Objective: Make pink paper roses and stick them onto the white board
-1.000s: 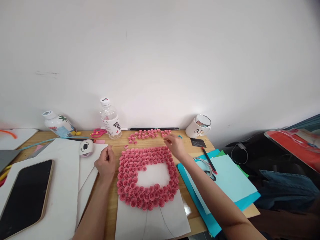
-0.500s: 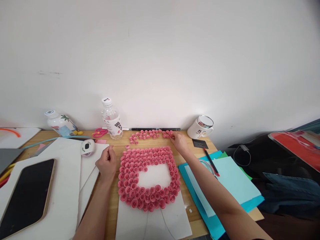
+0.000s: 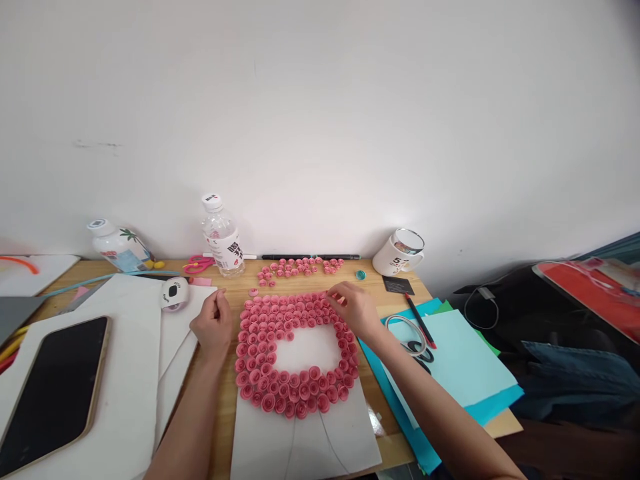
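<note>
Rows of pink paper roses (image 3: 265, 387) form a ring on a white board (image 3: 310, 447), around a bare white middle. My right hand (image 3: 355, 308) is over the ring's upper right corner, fingers bent together at the roses there. Whatever is between its fingertips cannot be told apart from the pink beneath. Left of the board, my left hand (image 3: 214, 323) rests closed, thumb against curled fingers; its inside is hidden. Behind the board lie several loose paper roses (image 3: 297, 267), and a single rose (image 3: 253, 292) sits near the board's upper left corner.
A bottle (image 3: 223, 243), pink scissors (image 3: 199, 265) and black pens (image 3: 290, 257) line the wall. At right stand a mug (image 3: 395, 257), a teal cap (image 3: 361, 275), and blue sheets (image 3: 465, 367) with black-handled scissors (image 3: 421, 353). A phone (image 3: 55, 393) lies on white boards at left.
My right hand has moved from the loose roses at the back, down and left to the board's upper right corner. The teal cap and black-handled scissors now show. My left hand stays put.
</note>
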Demonstrator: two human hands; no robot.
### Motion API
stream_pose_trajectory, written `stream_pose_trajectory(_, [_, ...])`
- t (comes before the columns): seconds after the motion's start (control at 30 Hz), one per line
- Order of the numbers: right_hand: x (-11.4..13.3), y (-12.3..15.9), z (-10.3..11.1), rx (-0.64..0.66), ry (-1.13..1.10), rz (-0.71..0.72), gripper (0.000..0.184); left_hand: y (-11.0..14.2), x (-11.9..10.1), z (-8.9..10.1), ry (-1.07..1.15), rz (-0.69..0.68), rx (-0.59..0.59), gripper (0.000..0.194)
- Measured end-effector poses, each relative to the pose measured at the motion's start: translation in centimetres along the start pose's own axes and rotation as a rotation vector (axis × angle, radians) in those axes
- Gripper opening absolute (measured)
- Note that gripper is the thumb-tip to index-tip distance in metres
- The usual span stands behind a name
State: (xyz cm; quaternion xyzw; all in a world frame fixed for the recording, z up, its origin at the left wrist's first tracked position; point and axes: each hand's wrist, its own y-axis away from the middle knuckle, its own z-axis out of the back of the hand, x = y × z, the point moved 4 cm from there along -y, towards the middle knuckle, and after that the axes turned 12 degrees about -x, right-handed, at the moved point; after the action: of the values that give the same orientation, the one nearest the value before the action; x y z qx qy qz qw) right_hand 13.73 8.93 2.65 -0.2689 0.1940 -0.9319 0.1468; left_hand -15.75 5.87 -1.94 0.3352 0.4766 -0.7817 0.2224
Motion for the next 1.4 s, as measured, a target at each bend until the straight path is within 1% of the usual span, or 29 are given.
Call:
stream_pose_trajectory(0.1, [3.0,2.2,-0.6,0.107,-0.079,0.151,0.010,0.0,-0.2,0.1,0.006,-0.011,0.003,0.034])
stream_pose_trajectory(0.17, [4.1,3.3,-1.2,0.144,-0.067,0.214,0.010,0.0,-0.3,0.1,0.015,-0.013,0.005,0.034])
stream_pose_trajectory(0.27, [4.8,4.5,-2.2,0.176,-0.018,0.274,0.013,-0.1,-0.4,0.2,0.015,-0.010,0.003,0.034])
stream_pose_trajectory(0.4, [5.3,5.0,-3.0,0.218,0.070,0.336,0.018,-0.1,-0.5,0.3,0.003,-0.028,-0.013,0.034])
stream_pose_trajectory(0.53, [5.5,4.9,-3.6,0.251,0.133,0.368,0.015,-0.1,-0.4,0.2,0.016,-0.022,0.003,0.034])
stream_pose_trajectory(0.7, [5.5,4.8,-4.3,0.322,0.202,0.365,0.013,0.0,-0.1,0.2,-0.002,-0.012,-0.004,0.034])
stream_pose_trajectory(0.9, [6.5,4.3,-3.7,0.404,0.262,0.351,0.018,0.1,0.0,0.1,-0.007,-0.019,0.007,0.034])
stream_pose_trajectory(1.0, [6.8,4.0,-3.5,0.406,0.295,0.338,0.022,0.1,0.0,0.0,-0.001,-0.017,0.022,0.033])
stream_pose_trajectory(1.07, [6.9,3.9,-3.4,0.378,0.294,0.340,0.020,0.2,0.1,-0.1,0.004,-0.010,0.027,0.033])
stream_pose_trajectory(1.2, [7.0,3.9,-3.3,0.311,0.223,0.356,0.011,0.2,0.3,-0.1,-0.011,-0.006,0.025,0.034])
stream_pose_trajectory(1.3, [7.2,4.0,-3.1,0.274,0.173,0.365,0.011,0.2,0.2,-0.1,-0.015,-0.036,0.018,0.033])
stream_pose_trajectory(1.4, [7.5,4.1,-3.3,0.262,0.152,0.414,0.013,0.1,0.1,-0.1,-0.008,-0.043,0.022,0.033])
